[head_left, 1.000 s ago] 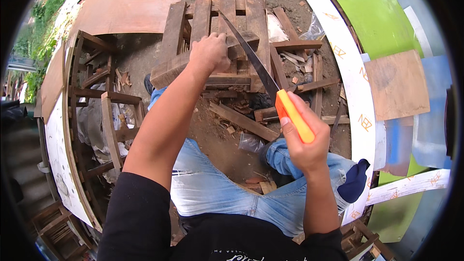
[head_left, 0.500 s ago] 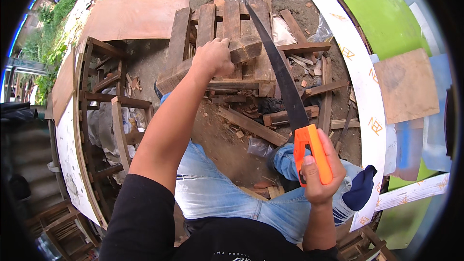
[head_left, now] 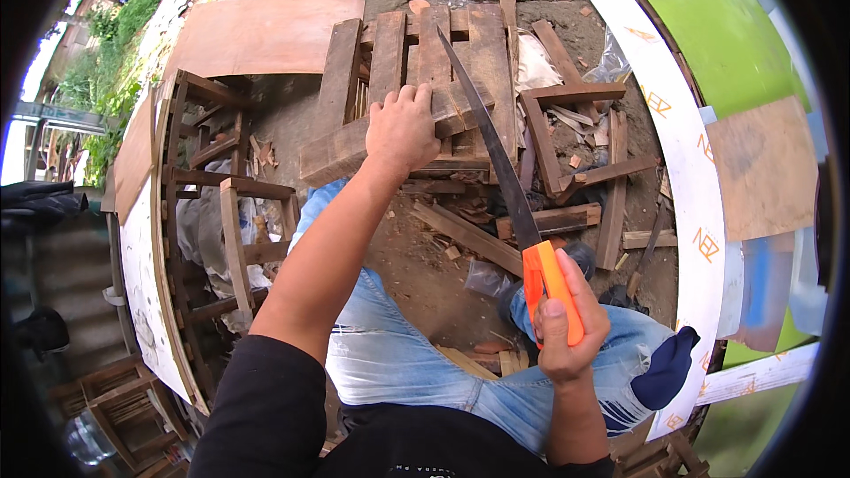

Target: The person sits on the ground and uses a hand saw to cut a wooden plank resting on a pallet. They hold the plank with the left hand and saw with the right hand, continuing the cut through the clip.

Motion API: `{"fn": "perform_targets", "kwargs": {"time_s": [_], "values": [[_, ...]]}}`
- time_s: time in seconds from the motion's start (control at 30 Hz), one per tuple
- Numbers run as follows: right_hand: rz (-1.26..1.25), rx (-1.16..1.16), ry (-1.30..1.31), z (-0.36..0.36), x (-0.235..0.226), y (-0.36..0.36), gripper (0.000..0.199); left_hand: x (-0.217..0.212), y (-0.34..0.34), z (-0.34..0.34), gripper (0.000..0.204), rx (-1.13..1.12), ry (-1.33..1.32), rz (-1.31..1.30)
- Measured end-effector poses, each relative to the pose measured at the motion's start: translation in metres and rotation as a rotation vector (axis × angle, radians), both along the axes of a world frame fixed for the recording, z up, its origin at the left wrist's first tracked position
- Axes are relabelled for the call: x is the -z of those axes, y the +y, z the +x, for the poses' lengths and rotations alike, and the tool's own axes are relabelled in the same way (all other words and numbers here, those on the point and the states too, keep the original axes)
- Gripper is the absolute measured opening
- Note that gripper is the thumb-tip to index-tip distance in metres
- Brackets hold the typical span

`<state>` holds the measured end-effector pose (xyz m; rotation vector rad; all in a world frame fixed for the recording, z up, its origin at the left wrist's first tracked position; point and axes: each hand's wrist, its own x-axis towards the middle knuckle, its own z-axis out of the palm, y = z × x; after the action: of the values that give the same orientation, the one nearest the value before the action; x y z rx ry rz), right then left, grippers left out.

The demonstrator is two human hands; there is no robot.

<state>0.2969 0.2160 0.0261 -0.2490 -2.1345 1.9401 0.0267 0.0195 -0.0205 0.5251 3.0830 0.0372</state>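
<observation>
A thick wooden beam [head_left: 332, 152] lies slantwise across a low slatted wooden stand [head_left: 387, 57]. My left hand [head_left: 403, 127] is closed over the beam from above, its fingers wrapped over the far edge. In my right hand [head_left: 571, 327] is a hand saw [head_left: 500, 164], gripped by its orange handle. The long dark blade points up and away to the left, and it crosses the beam's right end in the picture. Whether the teeth touch the wood I cannot tell.
Frames of scrap wood [head_left: 575, 137] and loose offcuts litter the ground on the right. A wooden rack [head_left: 232, 212] stands at the left. White-edged boards [head_left: 686, 204] curve along the right, beside a green panel [head_left: 722, 31]. A plywood sheet [head_left: 266, 31] lies behind.
The saw and my right hand have moved left, bringing the blade to the beam's right end. My left hand stays on the beam; the whole view has shifted slightly.
</observation>
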Motion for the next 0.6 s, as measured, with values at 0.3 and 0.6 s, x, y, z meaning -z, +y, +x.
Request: {"fn": "perform_targets", "kwargs": {"time_s": [0.3, 0.6], "values": [[0.073, -0.004, -0.043, -0.004, -0.001, -0.010, 0.044, -0.005, -0.005, -0.002, 0.084, 0.020, -0.170, 0.019], [0.138, -0.019, -0.069, 0.000, -0.007, -0.014, 0.044, 0.005, -0.008, 0.007, 0.072, 0.069, -0.070, 0.068]]}}
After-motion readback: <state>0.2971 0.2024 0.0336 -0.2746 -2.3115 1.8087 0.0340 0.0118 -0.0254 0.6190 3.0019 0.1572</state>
